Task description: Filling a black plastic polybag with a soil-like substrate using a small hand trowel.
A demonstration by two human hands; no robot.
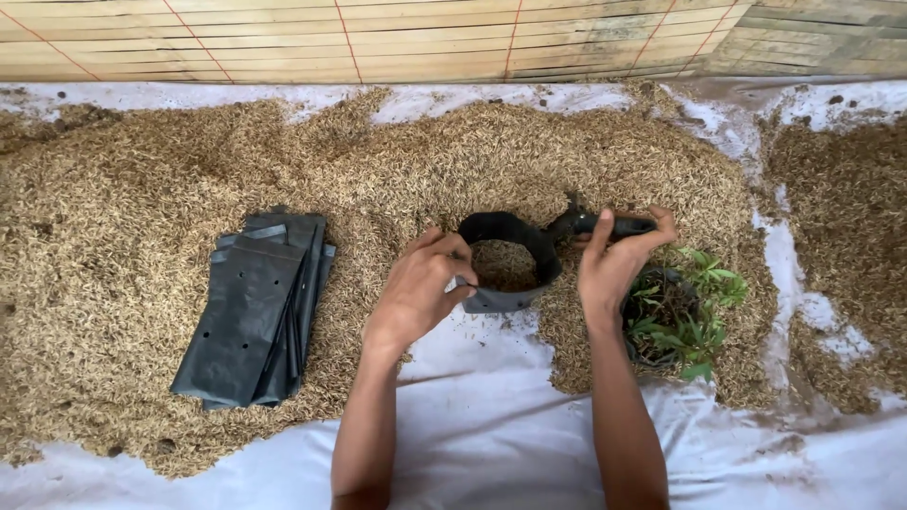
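Two bare forearms rise from bottom centre of the frame, roughly parallel, converging slightly toward mid-frame. Left hand (420, 288) just left of centre, wrist bent, fingers curled inward in a pinch, thumb forward. Right hand (614, 260) right of centre, fingers closed in a grasp, knuckles up.

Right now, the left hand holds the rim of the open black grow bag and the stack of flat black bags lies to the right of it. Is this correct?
Not quite. In the head view the stack of flat black bags lies to the left of the open black grow bag, not the right. The left hand does hold its rim.
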